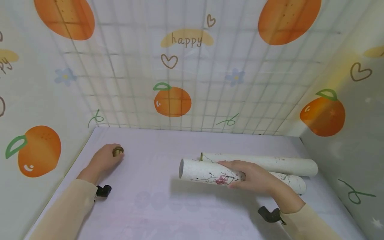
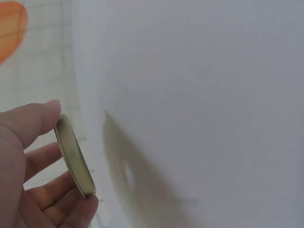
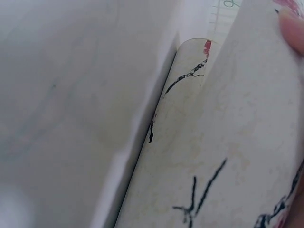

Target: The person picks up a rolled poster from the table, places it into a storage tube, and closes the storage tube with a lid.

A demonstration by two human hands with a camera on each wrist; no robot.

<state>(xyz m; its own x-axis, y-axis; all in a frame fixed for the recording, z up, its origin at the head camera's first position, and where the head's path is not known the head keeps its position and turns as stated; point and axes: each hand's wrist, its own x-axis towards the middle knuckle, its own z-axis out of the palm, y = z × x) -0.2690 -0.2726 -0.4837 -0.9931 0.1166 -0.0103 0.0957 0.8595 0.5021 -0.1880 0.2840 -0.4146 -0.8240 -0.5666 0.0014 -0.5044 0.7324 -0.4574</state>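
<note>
My left hand [image 1: 103, 158] pinches a round gold-coloured metal lid [image 2: 76, 156] by its edge, thumb on one side and fingers on the other. In the left wrist view the lid is tilted and seen nearly edge-on. My right hand [image 1: 255, 176] grips a white paper tube [image 1: 204, 171] printed with dark branches and pink blossoms. Its uncapped left end shows a dark round opening and sits raised over a shadow. Just behind lies a second white tube [image 1: 270, 163], with a gold rim at its left end. The right wrist view shows the printed tube surface [image 3: 190, 142] close up.
A pale lilac cloth covers the table [image 1: 144, 206]. Fabric walls with printed oranges enclose it at the back and both sides; the back wall [image 1: 210, 100] has a grid pattern. Dark camera mounts sit on both wrists.
</note>
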